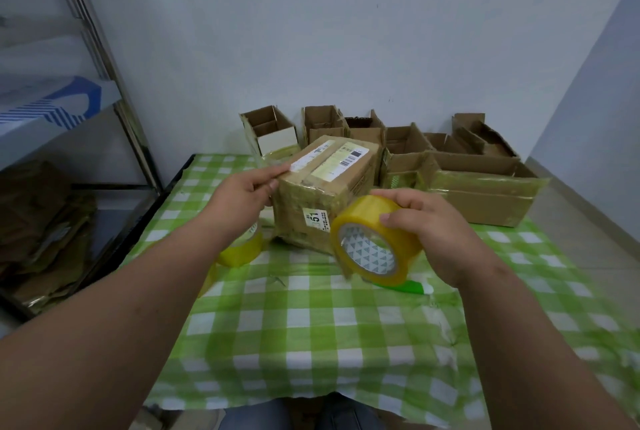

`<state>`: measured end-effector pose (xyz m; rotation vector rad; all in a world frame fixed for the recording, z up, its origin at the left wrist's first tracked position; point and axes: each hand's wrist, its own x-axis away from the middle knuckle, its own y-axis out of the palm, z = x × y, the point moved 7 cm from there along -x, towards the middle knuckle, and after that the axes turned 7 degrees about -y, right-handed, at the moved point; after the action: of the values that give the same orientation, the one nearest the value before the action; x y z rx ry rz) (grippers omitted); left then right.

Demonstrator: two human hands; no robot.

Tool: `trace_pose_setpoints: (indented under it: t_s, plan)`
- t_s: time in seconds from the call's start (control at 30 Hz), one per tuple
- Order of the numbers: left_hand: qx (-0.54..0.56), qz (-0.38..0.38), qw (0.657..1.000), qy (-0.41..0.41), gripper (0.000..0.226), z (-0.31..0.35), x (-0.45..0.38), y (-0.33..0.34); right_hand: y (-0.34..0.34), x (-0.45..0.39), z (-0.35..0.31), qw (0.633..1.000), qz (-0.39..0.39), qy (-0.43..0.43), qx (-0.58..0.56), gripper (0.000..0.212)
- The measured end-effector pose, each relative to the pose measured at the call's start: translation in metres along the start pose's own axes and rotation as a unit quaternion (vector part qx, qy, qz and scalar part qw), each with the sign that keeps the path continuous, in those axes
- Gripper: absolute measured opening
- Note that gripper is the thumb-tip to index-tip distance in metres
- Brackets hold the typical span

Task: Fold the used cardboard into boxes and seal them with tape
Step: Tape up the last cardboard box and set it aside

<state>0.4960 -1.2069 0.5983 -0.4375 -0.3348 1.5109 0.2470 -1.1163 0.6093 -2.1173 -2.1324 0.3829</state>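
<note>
A worktop [311,343] draped in green-and-white check cloth fills the lower view, with a metal shelving rack [104,83] standing off its left edge and flattened cardboard [38,228] heaped on the rack's bottom shelf. Along the wall at the worktop's far side runs a row of open-topped boxes [408,142], the biggest of them a long open box [485,194] at the right. In front of that row, near the middle of the cloth, sits the closed cardboard box [325,194], wrapped in yellowish tape and bearing shipping labels on top and a "51" sticker on its near face. The left hand [242,190] presses thumb and fingertips to the box's upper left edge, its grip pinching something there too thin to make out. The right hand [429,232] holds a yellow tape roll [372,239] just before the box, fingers curled over the rim, thumb on its outer band. A second tape roll [242,249] lies under the left wrist, and a green object [412,287] peeks out beneath the held roll.
</note>
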Motion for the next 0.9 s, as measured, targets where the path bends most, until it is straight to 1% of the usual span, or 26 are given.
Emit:
trace_pose_setpoints:
  t_s: [0.1, 0.17, 0.23, 0.27, 0.3, 0.33, 0.4, 0.43, 0.47, 0.5, 0.57, 0.63, 0.7, 0.83, 0.9]
  plan:
    - [0.005, 0.006, 1.000, -0.002, 0.041, 0.005, -0.003, -0.005, 0.019, 0.008, 0.007, 0.997, -0.012, 0.012, -0.072, 0.036]
    - [-0.004, -0.006, 1.000, -0.022, 0.047, 0.003, -0.004, -0.004, 0.038, 0.012, 0.017, 0.994, -0.022, 0.026, -0.102, 0.036]
    - [-0.016, -0.030, 0.999, -0.041, 0.048, 0.002, -0.004, 0.003, 0.053, 0.015, 0.025, 0.991, -0.013, 0.032, -0.132, 0.040]
    - [-0.032, -0.041, 0.998, -0.039, 0.046, 0.004, -0.002, 0.007, 0.059, 0.016, 0.027, 0.988, -0.005, 0.031, -0.148, 0.043]
    - [-0.074, -0.045, 0.996, -0.025, 0.045, 0.008, -0.001, 0.010, 0.064, 0.017, 0.029, 0.986, 0.003, 0.028, -0.163, 0.046]
    - [-0.138, -0.045, 0.989, -0.013, 0.054, 0.014, 0.001, 0.012, 0.068, 0.018, 0.030, 0.984, 0.008, 0.027, -0.174, 0.046]
    - [-0.249, -0.061, 0.967, 0.004, 0.102, 0.020, 0.005, 0.019, 0.074, 0.020, 0.034, 0.982, 0.016, 0.026, -0.185, 0.046]
    - [-0.282, -0.078, 0.956, 0.003, 0.120, 0.020, 0.008, 0.024, 0.077, 0.021, 0.037, 0.982, 0.020, 0.029, -0.185, 0.048]
    - [-0.303, -0.092, 0.949, -0.001, 0.128, 0.016, 0.008, 0.028, 0.080, 0.023, 0.039, 0.983, 0.024, 0.034, -0.180, 0.050]
    - [-0.317, -0.101, 0.943, -0.004, 0.128, 0.011, 0.007, 0.030, 0.082, 0.026, 0.043, 0.983, 0.028, 0.041, -0.175, 0.052]
    - [-0.314, -0.114, 0.943, -0.002, 0.117, 0.002, 0.005, 0.033, 0.088, 0.031, 0.050, 0.984, 0.025, 0.053, -0.171, 0.054]
    - [-0.267, -0.111, 0.957, 0.012, 0.106, -0.001, 0.004, 0.031, 0.094, 0.036, 0.054, 0.982, 0.014, 0.052, -0.178, 0.055]
    - [-0.234, -0.099, 0.967, 0.018, 0.103, 0.002, 0.003, 0.026, 0.096, 0.037, 0.057, 0.983, 0.010, 0.041, -0.179, 0.056]
    - [-0.258, -0.085, 0.962, 0.034, 0.078, 0.013, -0.003, 0.022, 0.097, 0.035, 0.060, 0.981, 0.000, 0.039, -0.188, 0.056]
    - [-0.268, -0.087, 0.959, 0.037, 0.077, 0.014, -0.008, 0.022, 0.101, 0.033, 0.063, 0.983, -0.005, 0.044, -0.180, 0.053]
